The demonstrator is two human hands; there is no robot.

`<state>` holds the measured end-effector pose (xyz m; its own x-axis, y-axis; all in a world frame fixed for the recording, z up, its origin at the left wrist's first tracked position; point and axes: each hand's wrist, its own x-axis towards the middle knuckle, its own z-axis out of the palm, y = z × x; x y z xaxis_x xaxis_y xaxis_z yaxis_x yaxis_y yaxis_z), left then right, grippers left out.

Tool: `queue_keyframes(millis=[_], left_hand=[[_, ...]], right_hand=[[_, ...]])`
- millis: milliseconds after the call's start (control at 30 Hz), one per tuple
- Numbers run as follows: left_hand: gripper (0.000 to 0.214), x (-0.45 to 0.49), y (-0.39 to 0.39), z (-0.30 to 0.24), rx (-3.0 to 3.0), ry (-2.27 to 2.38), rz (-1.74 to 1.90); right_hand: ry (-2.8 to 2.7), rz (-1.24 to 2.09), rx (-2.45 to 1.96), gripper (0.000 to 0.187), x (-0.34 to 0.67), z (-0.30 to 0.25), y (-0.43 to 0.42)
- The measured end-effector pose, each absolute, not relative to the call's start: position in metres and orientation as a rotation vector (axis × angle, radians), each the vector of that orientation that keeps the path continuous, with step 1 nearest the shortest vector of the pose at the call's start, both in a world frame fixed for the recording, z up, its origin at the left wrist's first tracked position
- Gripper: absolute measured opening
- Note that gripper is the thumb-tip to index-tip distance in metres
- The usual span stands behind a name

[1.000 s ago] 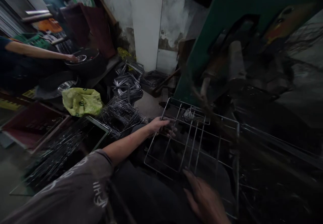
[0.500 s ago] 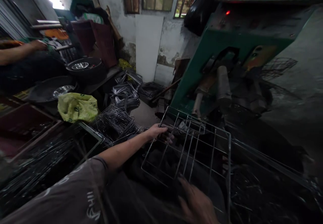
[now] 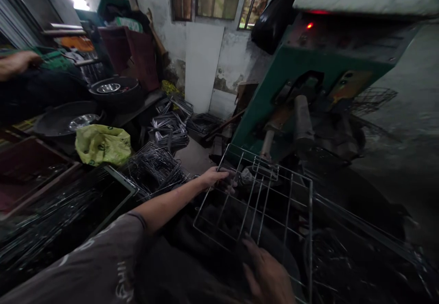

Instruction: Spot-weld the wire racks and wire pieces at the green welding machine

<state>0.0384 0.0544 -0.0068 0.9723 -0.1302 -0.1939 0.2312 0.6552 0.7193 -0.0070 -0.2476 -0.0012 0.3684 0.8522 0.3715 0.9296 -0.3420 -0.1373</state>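
A flat rectangular wire rack (image 3: pixel 311 212) is held tilted in front of me, its thin bars crossing in a grid. My left hand (image 3: pixel 217 179) is closed round its left edge, with the thumb on top. At the near edge, my right hand (image 3: pixel 267 269) grips the rack with thumb and fingers round the wire; the exact contact is partly hidden in shadow. A small rectangular wire loop at the far edge lies close to the lower metal rod (image 3: pixel 267 144) of a green machine (image 3: pixel 257 112). A thicker metal cylinder (image 3: pixel 303 119) hangs above the rack.
Bundles of bent wire frames (image 3: pixel 168 128) and a heap of wire pieces (image 3: pixel 156 169) lie left of centre. A yellow-green bag (image 3: pixel 103 144) sits by a box of long wires (image 3: pixel 61 217). Another person's hand (image 3: pixel 20 64) shows at far left, near black round tubs (image 3: pixel 115 96).
The view has shifted slightly. Both hands keep their hold and the rack stays nearly in place. The other person's hand at far left has moved left.
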Motion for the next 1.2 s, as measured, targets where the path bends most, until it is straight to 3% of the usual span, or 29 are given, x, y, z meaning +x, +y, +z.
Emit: queue_keyframes(millis=[933, 1200], left_hand=[[0.056, 0.056, 0.06, 0.004, 0.862, 0.067, -0.222], [0.056, 0.073, 0.06, 0.004, 0.861, 0.08, -0.225]], right_hand=[[-1.617, -0.199, -2.304, 0.051, 0.006, 0.002, -0.249], [-1.606, -0.345, -2.357, 0.04, 0.019, 0.011, -0.241]])
